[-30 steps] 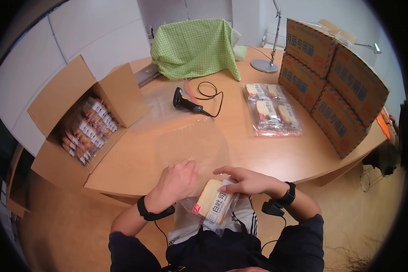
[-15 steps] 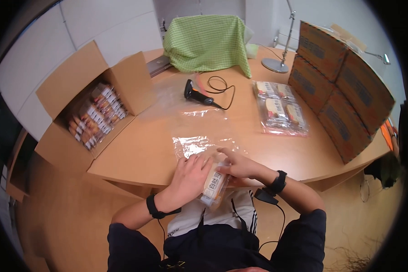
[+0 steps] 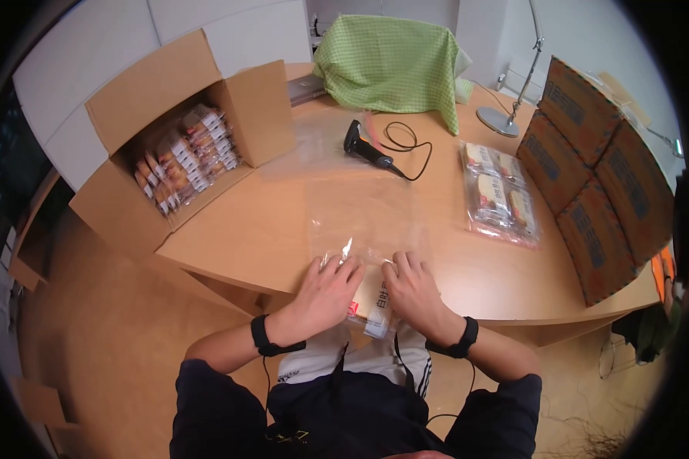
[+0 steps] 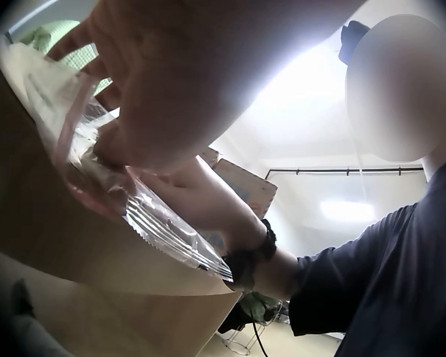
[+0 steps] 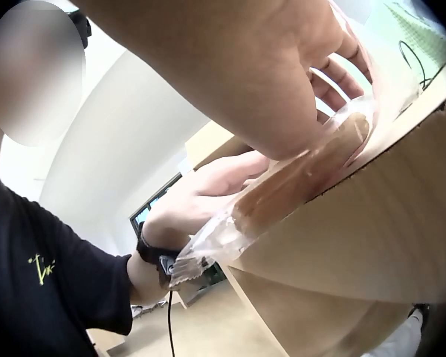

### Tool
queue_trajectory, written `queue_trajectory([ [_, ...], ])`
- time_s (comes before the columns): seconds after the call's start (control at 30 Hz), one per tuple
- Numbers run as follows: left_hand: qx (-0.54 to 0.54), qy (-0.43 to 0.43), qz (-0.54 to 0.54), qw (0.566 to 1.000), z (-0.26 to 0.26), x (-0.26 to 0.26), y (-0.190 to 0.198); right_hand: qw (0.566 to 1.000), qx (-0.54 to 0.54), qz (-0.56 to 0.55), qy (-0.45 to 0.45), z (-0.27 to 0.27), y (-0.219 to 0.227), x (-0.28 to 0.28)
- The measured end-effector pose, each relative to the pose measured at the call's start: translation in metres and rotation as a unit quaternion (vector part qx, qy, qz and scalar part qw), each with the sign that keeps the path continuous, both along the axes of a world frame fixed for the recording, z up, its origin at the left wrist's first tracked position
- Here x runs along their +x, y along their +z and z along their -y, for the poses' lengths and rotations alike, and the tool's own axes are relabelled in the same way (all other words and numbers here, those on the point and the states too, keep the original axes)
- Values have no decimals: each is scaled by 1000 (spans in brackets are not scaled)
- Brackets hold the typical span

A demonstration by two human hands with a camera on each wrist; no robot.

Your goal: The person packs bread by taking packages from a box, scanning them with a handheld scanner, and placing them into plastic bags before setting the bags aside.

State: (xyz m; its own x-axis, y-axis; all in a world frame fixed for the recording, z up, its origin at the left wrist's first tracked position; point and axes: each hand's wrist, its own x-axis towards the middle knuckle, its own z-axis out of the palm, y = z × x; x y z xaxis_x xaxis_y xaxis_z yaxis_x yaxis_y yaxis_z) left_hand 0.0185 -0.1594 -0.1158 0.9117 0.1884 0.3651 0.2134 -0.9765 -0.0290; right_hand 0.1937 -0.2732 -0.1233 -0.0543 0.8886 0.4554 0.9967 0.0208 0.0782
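- The toast packet (image 3: 369,298) lies between both hands at the table's front edge, its near end sticking out past the edge; the fingers cover part of its lettering.
- The left hand (image 3: 329,292) has bent fingers on the packet's left side; its thumb is hidden from above, so I cannot tell whether it pinches.
- The right hand (image 3: 417,294) curves its fingers along the opposite side; what they grip I cannot tell either.
- Beyond the fingertips a clear plastic bag (image 3: 348,249) lies flat, its outline hard to trace against the wood.
- In both wrist views, palm and glossy film hide the contact.
- The green checked cloth (image 3: 394,61) conceals what is under it; the desk lamp (image 3: 497,121) is cut off at the top.
- Print on the stacked cartons (image 3: 593,183) is hard to read.
- Bare table (image 3: 245,222) stretches from the open carton (image 3: 153,88) to the bag; a narrower strip separates the bag from the bagged toast packs (image 3: 494,195), near the stack.
- The barcode scanner (image 3: 371,155) and its looped cable occupy the space behind the bag.
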Motion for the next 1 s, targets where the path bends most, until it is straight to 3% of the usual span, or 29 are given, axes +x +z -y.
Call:
queue_trajectory([
  [0.17, -5, 0, 23, 1000, -2, 0, -9, 997, -18, 79, 17, 5, -5, -1],
  [0.23, -14, 6, 7, 1000, -1, -1, -8, 995, -82, 30, 52, 3, -16, 3],
  [0.27, -16, 10, 10, 1000, 0, -2, -6, 994, -83, 33, 56, 7, -8, -3],
  [0.33, -36, -18, 28, 999, -2, -3, -3, 992, -94, -74, 41, 20, 15, -22],
  [0.43, -19, -21, 17, 999, -7, -2, -5, 995, -79, 24, 59, 34, 16, -36],
  [0.47, -21, -17, 21, 999, -8, -1, -7, 990, -133, 3, 54, 37, 16, -40],
  [0.6, -22, -5, 17, 1000, -10, 6, -10, 988, -139, 38, 48, 30, 4, -39],
  [0.67, -29, 3, 3, 1000, -9, 9, -3, 986, -127, -46, 98, 29, 4, -36],
  [0.77, -78, 6, 12, 997, -8, 11, 11, 982, -102, -75, 143, 25, 12, -31],
  [0.87, -110, 13, 39, 993, -9, 11, 19, 981, -83, -105, 143, 17, 23, -27],
  [0.93, -115, -30, 117, 986, -8, 12, 20, 981, -79, -94, 151, 3, 25, -20],
  [1.0, -110, -46, 129, 984, -9, 15, 20, 981, -76, -83, 161, -14, 21, -13],
])
